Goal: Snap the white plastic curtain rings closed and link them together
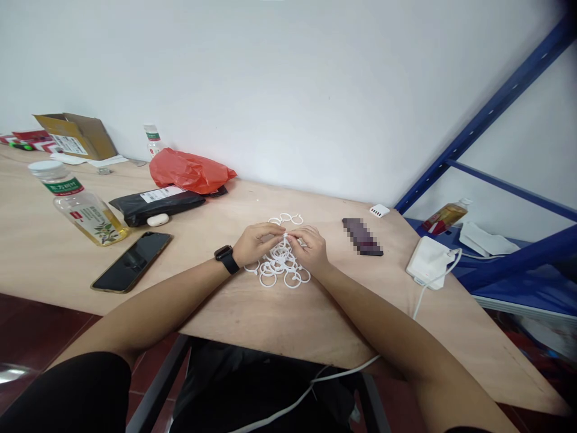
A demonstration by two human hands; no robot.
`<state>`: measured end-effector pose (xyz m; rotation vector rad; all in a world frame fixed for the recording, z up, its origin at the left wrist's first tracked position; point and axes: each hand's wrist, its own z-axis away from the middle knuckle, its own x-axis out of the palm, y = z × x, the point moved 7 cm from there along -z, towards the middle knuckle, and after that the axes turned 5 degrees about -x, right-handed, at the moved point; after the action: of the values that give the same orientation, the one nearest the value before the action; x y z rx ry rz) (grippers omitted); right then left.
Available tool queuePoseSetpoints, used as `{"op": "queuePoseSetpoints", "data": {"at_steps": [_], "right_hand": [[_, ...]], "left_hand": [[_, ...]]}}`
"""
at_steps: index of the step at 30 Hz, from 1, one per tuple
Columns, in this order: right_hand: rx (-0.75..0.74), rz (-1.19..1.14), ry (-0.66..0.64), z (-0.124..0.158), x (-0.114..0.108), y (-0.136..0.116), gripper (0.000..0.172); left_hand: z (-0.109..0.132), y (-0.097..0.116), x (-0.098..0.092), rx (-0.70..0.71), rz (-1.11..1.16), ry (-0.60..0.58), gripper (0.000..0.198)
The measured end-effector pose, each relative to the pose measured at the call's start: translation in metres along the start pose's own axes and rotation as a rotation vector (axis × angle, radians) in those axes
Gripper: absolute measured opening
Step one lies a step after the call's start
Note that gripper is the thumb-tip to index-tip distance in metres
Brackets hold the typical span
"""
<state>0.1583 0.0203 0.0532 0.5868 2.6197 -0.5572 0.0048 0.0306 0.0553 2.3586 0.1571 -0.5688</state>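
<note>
A loose pile of white plastic rings (280,264) lies on the wooden table (252,313), in front of me. Above its far side my left hand (258,242), with a black watch (226,258) on the wrist, is closed with fingertips pinched together. My right hand (311,246) meets it from the other side, also pinching. Between the fingertips is a small white piece (285,236), which looks like part of a ring; its exact shape is hidden. Just beyond the fingers lie several more white rings (285,217).
Left are a phone (133,261), a drink bottle (79,204), a white earbud case (158,220), a black package (157,204) and a red bag (189,170). Right are a dark pixelated device (362,236), a white charger (431,263) with a cable, and a blue shelf frame (491,126).
</note>
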Motion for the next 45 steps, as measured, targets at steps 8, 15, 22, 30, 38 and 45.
{"op": "queuePoseSetpoints", "data": {"at_steps": [8,15,22,30,38,45], "right_hand": [[-0.004,0.002,-0.014,0.0,0.001,-0.003,0.007],[0.025,0.027,-0.045,0.001,0.003,-0.002,0.011],[0.089,0.036,-0.017,0.0,0.002,0.003,0.014],[0.376,-0.099,-0.053,0.009,0.006,0.049,0.014],[0.397,-0.115,-0.09,0.009,0.009,0.053,0.019],[0.401,-0.058,-0.058,0.01,0.007,0.057,0.021]], "left_hand": [[0.001,0.004,0.002,-0.054,-0.096,0.03,0.015],[0.001,0.003,0.003,-0.059,-0.05,-0.01,0.017],[-0.002,-0.004,0.004,-0.076,-0.131,-0.009,0.019],[0.0,-0.076,0.0,-0.294,-0.502,-0.153,0.031],[0.005,-0.089,-0.001,-0.407,-0.623,-0.198,0.017],[0.001,-0.079,-0.009,-0.331,-0.563,-0.105,0.014]]}}
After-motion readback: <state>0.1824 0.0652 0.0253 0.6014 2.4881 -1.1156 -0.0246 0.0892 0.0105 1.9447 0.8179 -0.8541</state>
